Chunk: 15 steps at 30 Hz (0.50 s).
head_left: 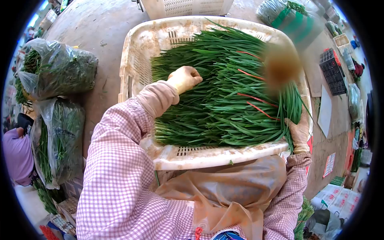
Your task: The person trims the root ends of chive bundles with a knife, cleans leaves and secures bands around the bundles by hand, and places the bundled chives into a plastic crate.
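A large off-white plastic crate in front of me is filled with bundles of garlic chives, their long leaves laid in rows. Several red ties cross the bundles on the right. My left hand, in a pale glove, is over the left part of the chives with its fingers curled into a pinch; whatever may be between them is hidden. At the crate's right edge, my gloved right hand is wrapped round a bunch of garlic chives, its leaves upright against the rim.
Clear plastic bags of greens lie on the floor to the left, near a person in purple. Another pale crate stands beyond mine. To the right is a black crate. A brown blur hides part of the crate's right side.
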Tool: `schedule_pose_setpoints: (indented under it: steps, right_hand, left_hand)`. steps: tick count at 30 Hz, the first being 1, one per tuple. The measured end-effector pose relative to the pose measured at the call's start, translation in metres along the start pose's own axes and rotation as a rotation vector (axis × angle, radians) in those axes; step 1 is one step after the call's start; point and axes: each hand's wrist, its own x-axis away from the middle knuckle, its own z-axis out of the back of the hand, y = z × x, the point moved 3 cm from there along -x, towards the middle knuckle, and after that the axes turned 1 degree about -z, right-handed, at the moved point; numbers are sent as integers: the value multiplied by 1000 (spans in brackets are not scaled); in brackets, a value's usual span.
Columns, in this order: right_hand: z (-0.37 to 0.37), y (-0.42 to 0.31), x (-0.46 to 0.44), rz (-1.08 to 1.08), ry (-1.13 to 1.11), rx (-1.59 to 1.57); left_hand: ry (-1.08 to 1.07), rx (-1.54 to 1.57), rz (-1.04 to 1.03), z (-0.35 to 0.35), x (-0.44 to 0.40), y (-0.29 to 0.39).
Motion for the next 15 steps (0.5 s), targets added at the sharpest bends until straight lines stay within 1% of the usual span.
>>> schedule_pose_setpoints:
  steps: [1,2,3,5,6,9,10,11,12,13,15]
  right_hand:
    - [1,-4,1,2,5,-50]
    - [3,-3,-1,-6,5,80]
    - [4,0,-2,-2,10,75]
    - [6,-2,-2,91,-2,226]
    - [5,-8,0,33,-21,153]
    - [5,-2,0,58,-8,115]
    - [4,-1,-1,107,46,122]
    - [1,1,-2,117,39,116]
    - [2,1,0,80,32,31]
    - [1,1,0,41,30,-55]
    - [0,3,0,35,11,-117]
  left_hand:
    - [75,-115,-76,-4,-1,4]
    - [24,-104,-78,-11,-7,3]
    - [-21,-97,-82,-15,-14,2]
    - [0,-78,-101,-20,-17,9]
    - [1,-101,-105,-23,-23,10]
    - [-6,-132,-86,-36,-36,8]
    - [20,-103,-130,-41,-42,2]
    - [49,-74,-179,-44,-49,-4]
    - [66,-7,-200,-42,-45,-3]
    - [73,-7,-196,-40,-46,-5]
    - [-27,322,-108,-42,-48,-9]
